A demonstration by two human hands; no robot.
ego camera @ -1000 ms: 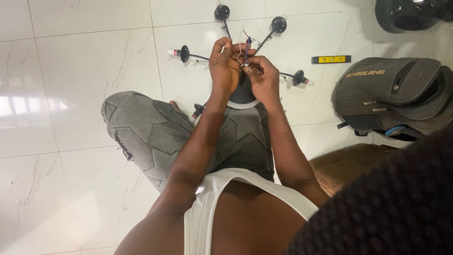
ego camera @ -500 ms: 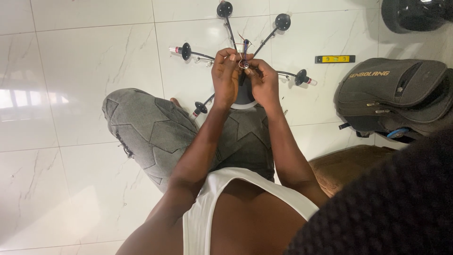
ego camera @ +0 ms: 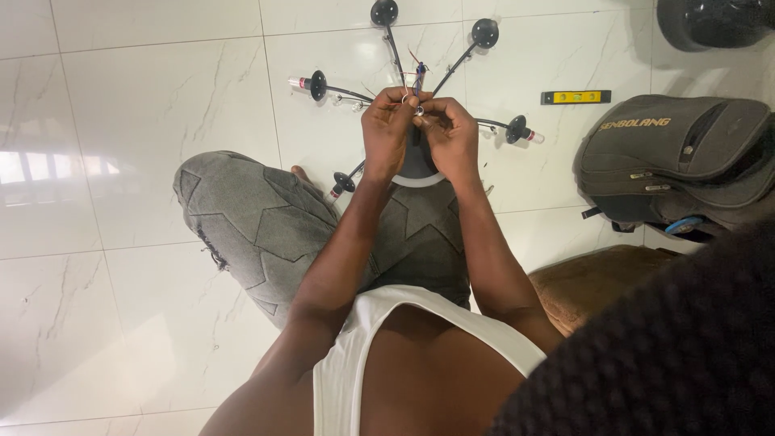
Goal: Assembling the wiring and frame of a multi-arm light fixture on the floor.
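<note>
A black light fixture (ego camera: 420, 165) with several thin arms ending in round sockets lies on the white tiled floor in front of my knees. My left hand (ego camera: 386, 133) and my right hand (ego camera: 452, 139) meet above its centre. Both pinch thin wires (ego camera: 415, 95), red and white among them, together with a small metal piece between the fingertips. My hands hide the fixture's hub. One socket arm (ego camera: 319, 85) points left, another (ego camera: 517, 129) points right, and two reach towards the far side.
A grey backpack (ego camera: 678, 157) lies on the floor at the right. A small yellow spirit level (ego camera: 575, 97) rests beyond it. A dark round object (ego camera: 710, 20) sits at the top right corner. A brown cushion (ego camera: 593, 278) is by my right hip.
My hands stay together at the wires with only small finger movements. The view has shifted slightly.
</note>
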